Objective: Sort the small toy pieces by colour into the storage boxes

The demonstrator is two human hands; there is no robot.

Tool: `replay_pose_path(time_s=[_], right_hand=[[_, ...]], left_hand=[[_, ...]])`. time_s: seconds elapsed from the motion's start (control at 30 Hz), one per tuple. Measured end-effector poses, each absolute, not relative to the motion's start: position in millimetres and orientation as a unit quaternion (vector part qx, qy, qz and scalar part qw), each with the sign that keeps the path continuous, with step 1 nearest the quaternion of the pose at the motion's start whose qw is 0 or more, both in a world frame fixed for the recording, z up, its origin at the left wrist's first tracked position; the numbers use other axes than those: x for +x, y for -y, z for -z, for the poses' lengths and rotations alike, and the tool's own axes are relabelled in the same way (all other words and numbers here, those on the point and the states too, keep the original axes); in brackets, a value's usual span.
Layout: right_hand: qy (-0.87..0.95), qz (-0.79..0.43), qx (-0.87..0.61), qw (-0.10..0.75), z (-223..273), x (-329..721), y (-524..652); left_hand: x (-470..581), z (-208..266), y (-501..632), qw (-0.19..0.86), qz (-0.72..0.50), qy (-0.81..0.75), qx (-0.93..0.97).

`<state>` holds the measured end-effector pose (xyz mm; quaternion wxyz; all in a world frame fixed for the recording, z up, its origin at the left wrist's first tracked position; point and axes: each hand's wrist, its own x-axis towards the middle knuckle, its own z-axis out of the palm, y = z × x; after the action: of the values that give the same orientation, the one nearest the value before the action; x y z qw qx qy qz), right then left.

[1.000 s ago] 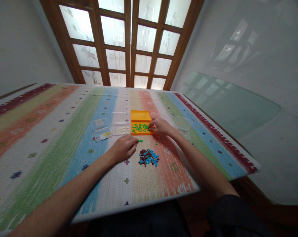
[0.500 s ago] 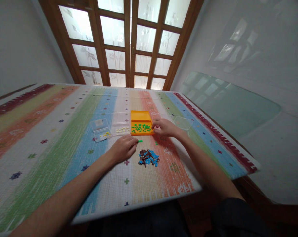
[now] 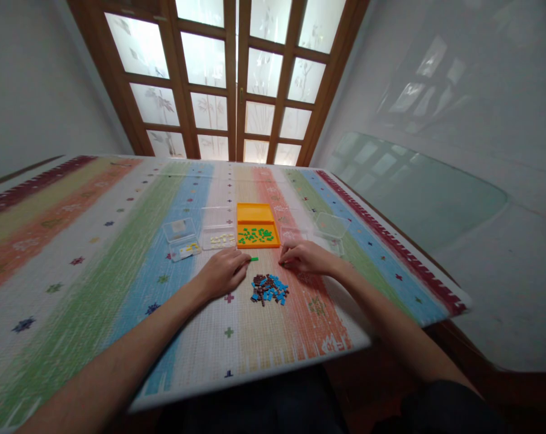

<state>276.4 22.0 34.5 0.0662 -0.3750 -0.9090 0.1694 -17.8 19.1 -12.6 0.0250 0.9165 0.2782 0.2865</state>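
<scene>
My left hand [image 3: 226,271] rests on the cloth with its fingers closed on a slim green building brick [image 3: 254,259], whose end sticks out past the fingertips. Across from it, my right hand [image 3: 305,257] is down at the cloth, thumb and fingers pinched around a small green brick that is mostly hidden. Just beyond both hands lies an open orange case [image 3: 258,246] with many loose green bricks [image 3: 256,235] in its near half. Between my forearms, on the near side, sits a pile of brown and blue bricks [image 3: 270,289].
Left of the orange case stand an open clear box [image 3: 204,241] with cream pieces and another clear box [image 3: 172,248] holding white and yellow pieces. More clear boxes [image 3: 331,224] lie beyond my right hand. A striped tablecloth [image 3: 164,313] covers the table, whose near edge runs before my lap.
My right hand has moved from the orange case's right edge down toward me, onto the small green brick on the cloth. My left hand stays put with its green brick.
</scene>
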Motion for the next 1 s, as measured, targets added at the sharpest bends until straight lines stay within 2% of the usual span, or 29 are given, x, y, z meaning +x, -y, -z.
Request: replay_pose_path(time_s=[0.3,0.77,1.0], right_hand=[[0.903,-0.163,-0.382,0.106,-33.5,279.4,-19.1],[0.886,-0.204,-0.409,0.080,-32.4,280.9,-21.0],[0.882,-0.174,-0.437,0.045,-34.0,272.1,-15.3]], left_hand=[[-18.5,14.4,-20.9,0.015,-0.284,-0.272,0.919],[-18.0,12.0,-19.7,0.023,-0.292,-0.274,0.916],[-17.8,14.3,-20.5,0.015,-0.292,-0.274,0.916]])
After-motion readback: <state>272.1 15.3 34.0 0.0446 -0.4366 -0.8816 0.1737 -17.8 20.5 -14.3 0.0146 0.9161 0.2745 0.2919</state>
